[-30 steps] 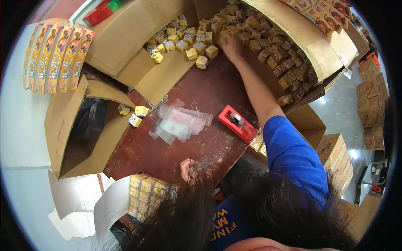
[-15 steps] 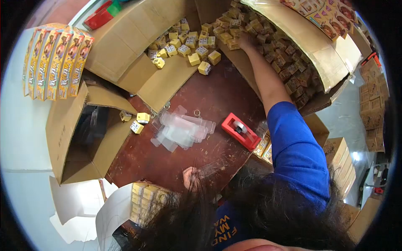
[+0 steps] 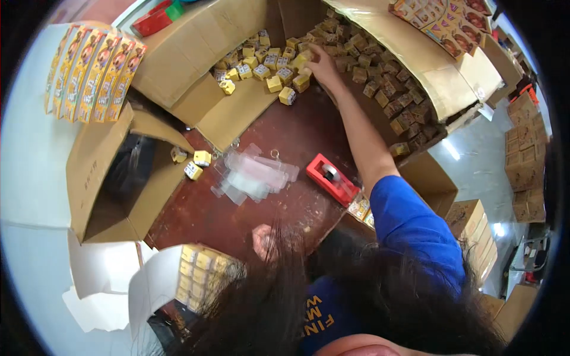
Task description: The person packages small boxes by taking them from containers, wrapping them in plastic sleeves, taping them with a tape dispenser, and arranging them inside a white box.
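My right hand [image 3: 323,64] reaches to the far side of the table, its fingers closed round a small yellow box [image 3: 301,60] at the edge of a pile of similar yellow boxes [image 3: 261,72]. Beside it, an open carton [image 3: 350,98] holds many more of the little boxes. Near the table's front edge, my left hand [image 3: 262,241] rests with its fingers curled. Hair partly covers it, so whatever it may hold is hidden. Clear plastic sleeves [image 3: 252,173] lie spread mid-table, with a metal ring [image 3: 275,153] just behind them.
A red tape dispenser [image 3: 333,179] sits right of the sleeves. At left, a carton [image 3: 98,172] lies on its side near a few loose yellow boxes [image 3: 202,158]. A filled tray of boxes [image 3: 199,273] stands at front left. Printed display boxes [image 3: 95,74] are stacked at upper left.
My right hand has moved left, out of the carton's contents towards the loose pile, with a yellow box in its fingers. My left hand stays near the front edge. The view has shifted slightly.
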`<state>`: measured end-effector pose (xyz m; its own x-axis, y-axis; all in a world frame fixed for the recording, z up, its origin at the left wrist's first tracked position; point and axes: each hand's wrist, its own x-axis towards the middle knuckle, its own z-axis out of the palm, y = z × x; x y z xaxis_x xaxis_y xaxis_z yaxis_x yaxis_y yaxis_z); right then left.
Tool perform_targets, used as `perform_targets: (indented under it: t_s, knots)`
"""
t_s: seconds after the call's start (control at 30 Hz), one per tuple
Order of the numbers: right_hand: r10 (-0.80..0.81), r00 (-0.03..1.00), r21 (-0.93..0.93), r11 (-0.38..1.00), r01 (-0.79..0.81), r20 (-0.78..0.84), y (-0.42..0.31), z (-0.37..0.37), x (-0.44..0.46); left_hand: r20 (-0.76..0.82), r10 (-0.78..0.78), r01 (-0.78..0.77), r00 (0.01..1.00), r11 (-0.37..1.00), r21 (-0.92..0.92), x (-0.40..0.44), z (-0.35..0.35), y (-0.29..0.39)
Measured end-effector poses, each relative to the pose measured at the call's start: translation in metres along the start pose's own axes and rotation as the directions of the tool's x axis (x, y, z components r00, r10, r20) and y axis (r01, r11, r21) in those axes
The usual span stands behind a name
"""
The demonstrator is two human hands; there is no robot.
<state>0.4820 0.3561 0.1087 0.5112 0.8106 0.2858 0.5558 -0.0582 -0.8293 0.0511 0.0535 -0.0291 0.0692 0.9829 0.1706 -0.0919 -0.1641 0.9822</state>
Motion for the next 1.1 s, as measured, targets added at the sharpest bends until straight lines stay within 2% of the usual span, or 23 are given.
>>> perform_targets:
  t_s: [0.03,0.07,0.1,0.13,0.17,0.23,0.3,0.33,0.4,0.43,0.47,0.5,0.57,0.6,0.67,0.73,0.77,0.9,0.93,1.07,1.1]
  knots:
    - [-0.06,0.998,0.25,0.967,0.049,0.036,-0.013,0.0,-0.021,-0.006,-0.016,0.015,1.0,1.0,-0.011,-0.001,-0.001,-0.001]
    - [-0.125,0.99,0.486,0.871,0.079,0.063,-0.024,-0.002,-0.043,-0.016,-0.032,0.032,0.999,0.999,-0.025,-0.002,-0.001,-0.002]
    - [-0.106,0.978,0.634,0.773,-0.032,0.179,-0.046,-0.013,-0.074,-0.021,-0.029,0.03,0.999,0.999,0.035,-0.002,0.002,0.005]
    - [-0.098,0.95,0.744,0.647,-0.166,0.297,-0.068,-0.025,-0.108,-0.024,-0.033,0.035,0.999,0.995,0.097,0.004,0.006,0.016]
    - [-0.094,0.939,0.729,0.657,-0.191,0.33,-0.079,-0.028,-0.138,-0.042,0.008,-0.005,0.999,0.997,0.076,0.008,0.014,0.033]
    - [-0.199,0.832,0.801,0.456,-0.388,0.517,-0.091,-0.032,-0.194,0.009,0.019,-0.02,1.0,0.992,0.122,0.008,0.002,0.017]
    - [-0.166,0.797,0.732,0.533,-0.424,0.581,-0.094,-0.038,-0.252,0.033,-0.001,-0.001,0.999,0.998,0.062,0.007,0.004,0.031]
    - [-0.146,0.79,0.697,0.583,-0.417,0.596,-0.096,-0.037,-0.282,0.035,-0.071,0.07,0.997,0.997,0.043,0.003,0.003,0.038]
    - [-0.118,0.779,0.626,0.674,-0.392,0.616,-0.1,-0.034,-0.336,0.104,-0.114,0.12,0.988,0.991,-0.052,-0.014,0.002,0.06]
    - [-0.099,0.761,0.609,0.669,-0.427,0.641,-0.102,-0.037,-0.363,0.183,-0.195,0.217,0.964,0.969,-0.114,-0.026,0.002,0.073]
    - [-0.15,0.771,0.545,0.789,-0.284,0.619,-0.107,-0.039,-0.383,0.265,-0.248,0.3,0.932,0.938,-0.176,-0.032,0.005,0.082]
    - [-0.205,0.771,0.465,0.875,-0.131,0.603,-0.112,-0.042,-0.403,0.25,-0.268,0.316,0.93,0.933,-0.172,-0.041,0.008,0.084]
    - [-0.33,0.745,0.279,0.939,0.2,0.58,-0.121,-0.045,-0.432,0.333,-0.484,0.583,0.809,0.73,-0.357,-0.055,0.009,0.086]
    - [-0.333,0.742,0.288,0.938,0.194,0.582,-0.125,-0.044,-0.435,0.324,-0.489,0.583,0.81,0.732,-0.352,-0.053,0.003,0.09]
    - [-0.308,0.693,0.477,0.877,-0.059,0.651,-0.128,-0.045,-0.436,0.537,-0.433,0.681,0.725,0.571,-0.459,-0.052,-0.012,0.102]
    - [-0.288,0.628,0.584,0.74,-0.333,0.723,-0.127,-0.051,-0.439,0.718,-0.321,0.78,0.618,0.363,-0.51,-0.059,-0.021,0.11]
    - [-0.274,0.622,0.574,0.74,-0.351,0.733,-0.126,-0.053,-0.44,0.715,-0.334,0.785,0.614,0.348,-0.512,-0.065,-0.021,0.11]
    - [-0.421,0.234,0.473,0.663,-0.58,0.876,-0.119,-0.05,-0.412,0.84,-0.049,0.84,0.54,0.097,-0.534,-0.064,-0.009,0.104]
    - [-0.418,0.233,0.471,0.663,-0.582,0.878,-0.119,-0.05,-0.411,0.84,-0.049,0.84,0.54,0.093,-0.534,-0.066,-0.007,0.109]
    - [-0.561,0.252,0.614,0.688,-0.387,0.788,-0.118,-0.05,-0.409,0.815,-0.1,0.82,0.57,0.004,-0.573,-0.071,0.0,0.125]
    - [-0.46,0.286,0.541,0.722,-0.432,0.841,-0.116,-0.053,-0.407,0.813,-0.106,0.818,0.572,-0.003,-0.576,-0.074,0.0,0.126]
